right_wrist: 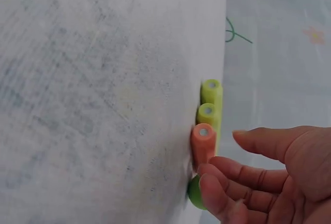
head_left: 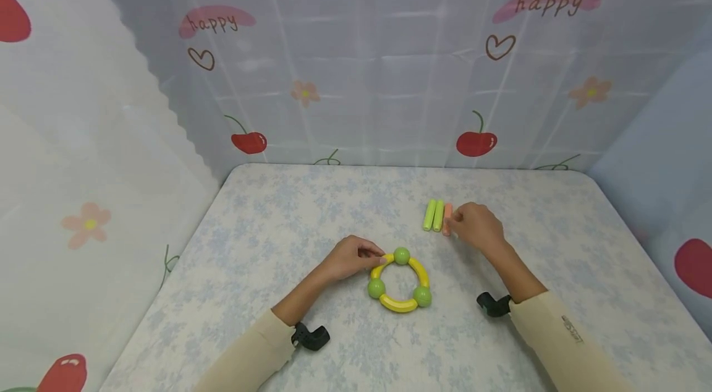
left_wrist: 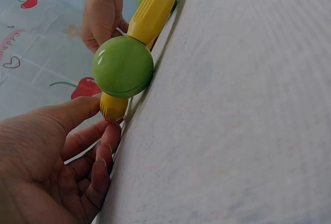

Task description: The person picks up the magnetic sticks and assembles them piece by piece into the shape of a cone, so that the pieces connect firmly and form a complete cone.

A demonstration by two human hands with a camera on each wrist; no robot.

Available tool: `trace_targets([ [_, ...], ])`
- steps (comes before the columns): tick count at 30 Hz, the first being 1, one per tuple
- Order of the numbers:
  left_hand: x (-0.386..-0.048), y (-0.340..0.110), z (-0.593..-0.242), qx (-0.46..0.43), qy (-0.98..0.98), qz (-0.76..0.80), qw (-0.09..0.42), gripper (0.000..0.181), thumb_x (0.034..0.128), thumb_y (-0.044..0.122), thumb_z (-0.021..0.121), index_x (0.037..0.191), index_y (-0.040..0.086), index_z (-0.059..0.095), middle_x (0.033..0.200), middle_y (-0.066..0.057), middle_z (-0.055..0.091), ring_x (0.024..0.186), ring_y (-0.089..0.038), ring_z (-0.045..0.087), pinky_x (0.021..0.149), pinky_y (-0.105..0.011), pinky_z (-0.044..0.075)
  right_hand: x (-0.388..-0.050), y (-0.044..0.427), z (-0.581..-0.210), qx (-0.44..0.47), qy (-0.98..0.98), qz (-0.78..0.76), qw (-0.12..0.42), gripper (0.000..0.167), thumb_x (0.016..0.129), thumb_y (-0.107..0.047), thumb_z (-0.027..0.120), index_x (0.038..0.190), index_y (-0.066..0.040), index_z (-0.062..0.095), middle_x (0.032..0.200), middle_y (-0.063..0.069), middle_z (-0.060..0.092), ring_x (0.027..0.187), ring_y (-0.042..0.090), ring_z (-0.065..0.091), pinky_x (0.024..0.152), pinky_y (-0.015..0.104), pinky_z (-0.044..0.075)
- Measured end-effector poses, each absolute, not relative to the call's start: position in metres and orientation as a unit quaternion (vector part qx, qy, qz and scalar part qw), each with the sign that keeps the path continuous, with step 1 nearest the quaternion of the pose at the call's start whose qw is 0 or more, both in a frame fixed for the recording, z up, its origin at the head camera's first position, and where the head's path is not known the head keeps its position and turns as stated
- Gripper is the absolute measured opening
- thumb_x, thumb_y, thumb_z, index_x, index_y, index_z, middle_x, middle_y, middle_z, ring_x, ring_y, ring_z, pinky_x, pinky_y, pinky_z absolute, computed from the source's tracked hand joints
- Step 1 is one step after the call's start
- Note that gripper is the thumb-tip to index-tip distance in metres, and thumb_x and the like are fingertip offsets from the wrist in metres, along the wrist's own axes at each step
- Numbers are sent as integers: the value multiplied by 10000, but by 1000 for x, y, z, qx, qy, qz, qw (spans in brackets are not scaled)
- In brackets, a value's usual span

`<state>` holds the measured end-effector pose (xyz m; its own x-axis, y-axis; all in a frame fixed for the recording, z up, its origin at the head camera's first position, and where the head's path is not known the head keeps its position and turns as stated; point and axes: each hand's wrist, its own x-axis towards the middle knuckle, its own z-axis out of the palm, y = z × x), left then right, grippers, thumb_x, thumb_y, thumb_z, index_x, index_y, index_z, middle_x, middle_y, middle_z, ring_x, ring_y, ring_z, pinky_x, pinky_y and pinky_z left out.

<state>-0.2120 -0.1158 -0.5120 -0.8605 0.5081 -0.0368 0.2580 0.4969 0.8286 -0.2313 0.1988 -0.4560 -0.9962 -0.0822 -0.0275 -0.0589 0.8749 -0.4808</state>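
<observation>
A ring of curved yellow rods (head_left: 399, 305) and green balls (head_left: 402, 255) lies on the table. My left hand (head_left: 350, 258) is at its upper left; in the left wrist view thumb and fingers pinch a yellow rod (left_wrist: 113, 106) beside a green ball (left_wrist: 123, 66). Farther back, two lime-green sticks (head_left: 434, 215) and one orange stick (head_left: 447, 219) lie side by side. At the orange stick's right side is my right hand (head_left: 477, 225). The right wrist view shows its fingers by the orange stick (right_wrist: 204, 144), thumb apart from it; whether they touch is unclear.
The table (head_left: 267, 213) has a pale blue floral cover. A printed curtain (head_left: 361, 114) hangs behind it and at the sides. In the right wrist view, a green ball (right_wrist: 196, 193) shows partly behind my right fingers. Black wrist cameras (head_left: 311, 337) sit by both sleeves.
</observation>
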Motion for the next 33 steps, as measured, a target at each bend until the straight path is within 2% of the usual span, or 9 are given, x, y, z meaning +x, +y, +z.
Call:
trace_targets([
  [2, -212, -116, -512, 224, 855, 447, 138, 195, 939, 340, 752, 1062, 198, 804, 858, 120, 711, 711, -107, 607, 634, -260, 490, -235, 198, -459, -27, 969, -244, 31, 478, 967, -217, 668, 534, -175, 470, 507, -42, 359, 486, 122, 349, 442, 255, 258],
  [4, -213, -115, -513, 225, 856, 443, 139, 197, 939, 343, 751, 1066, 202, 804, 855, 123, 709, 707, -104, 606, 632, -257, 489, -237, 197, -462, -15, 970, -237, 43, 486, 958, -202, 654, 520, -194, 444, 503, -52, 332, 483, 116, 334, 441, 254, 251],
  [10, -213, -113, -514, 226, 859, 439, 138, 198, 940, 356, 748, 1064, 212, 804, 849, 132, 705, 702, -102, 609, 631, -258, 491, -241, 196, -464, 9, 973, -223, 66, 464, 935, -217, 645, 512, -191, 455, 497, -58, 332, 482, 112, 343, 441, 252, 272],
  [13, -213, -114, -513, 226, 861, 436, 136, 196, 941, 357, 745, 1066, 218, 803, 855, 137, 705, 714, -104, 617, 643, -266, 498, -239, 194, -463, 17, 970, -228, 82, 416, 924, -231, 670, 544, -160, 518, 512, -41, 386, 496, 131, 392, 456, 267, 310],
  [18, -212, -115, -511, 221, 860, 439, 139, 197, 941, 348, 745, 1073, 214, 804, 863, 134, 710, 726, -111, 625, 654, -274, 506, -230, 190, -460, 22, 968, -226, 103, 267, 949, -245, 658, 749, -83, 585, 640, 34, 543, 575, 192, 509, 511, 316, 393],
  [22, -213, -116, -510, 219, 859, 441, 138, 199, 942, 341, 745, 1078, 207, 803, 861, 126, 711, 723, -112, 627, 650, -275, 508, -225, 189, -458, 11, 967, -227, 118, 263, 964, -250, 641, 772, -71, 629, 630, 50, 585, 564, 197, 534, 494, 308, 393],
  [25, -213, -116, -510, 218, 861, 439, 136, 198, 944, 338, 744, 1080, 206, 802, 861, 126, 709, 725, -107, 627, 653, -272, 509, -225, 189, -458, 8, 965, -232, 122, 279, 962, -274, 660, 771, -71, 641, 599, 50, 586, 551, 193, 534, 485, 299, 382],
  [30, -212, -115, -510, 222, 861, 437, 134, 205, 949, 334, 736, 1090, 198, 798, 871, 127, 709, 735, -100, 627, 662, -271, 510, -226, 192, -462, 6, 964, -242, 110, 241, 935, -265, 668, 826, -74, 568, 636, 39, 549, 567, 184, 490, 500, 293, 359],
  [33, -211, -114, -510, 223, 863, 434, 130, 199, 949, 328, 736, 1087, 199, 799, 867, 129, 707, 728, -100, 623, 656, -271, 507, -224, 195, -464, 2, 961, -258, 103, 237, 901, -217, 664, 730, -78, 579, 588, 1, 476, 536, 158, 423, 482, 273, 319],
])
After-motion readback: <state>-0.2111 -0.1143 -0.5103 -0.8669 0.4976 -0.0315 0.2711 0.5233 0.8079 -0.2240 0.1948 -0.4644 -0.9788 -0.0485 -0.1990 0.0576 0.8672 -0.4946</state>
